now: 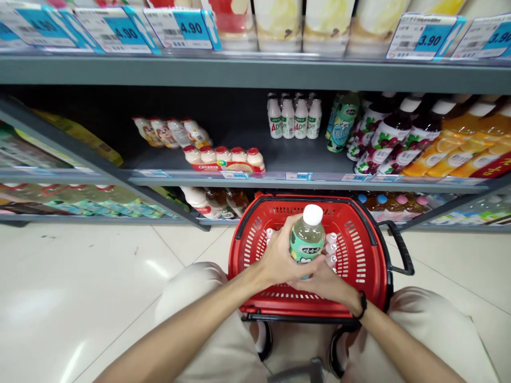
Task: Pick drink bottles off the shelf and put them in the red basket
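Observation:
A green-labelled drink bottle [307, 236] with a white cap stands upright over the red shopping basket [359, 226] on the floor in front of me. My left hand [277, 258] is wrapped round the bottle's left side. My right hand [325, 282] closes on its lower part from beneath. Small white-capped bottles [331, 247] lie in the basket beside the bottle. A black band sits on my right wrist.
A grey shelf [255, 181] ahead carries packs of small milk drinks [223, 158], white bottles [294, 117], another green bottle [342, 122], and purple and orange juice bottles [431, 141]. Blue price tags line the upper shelf. My knees flank the basket; glossy tile floor lies left.

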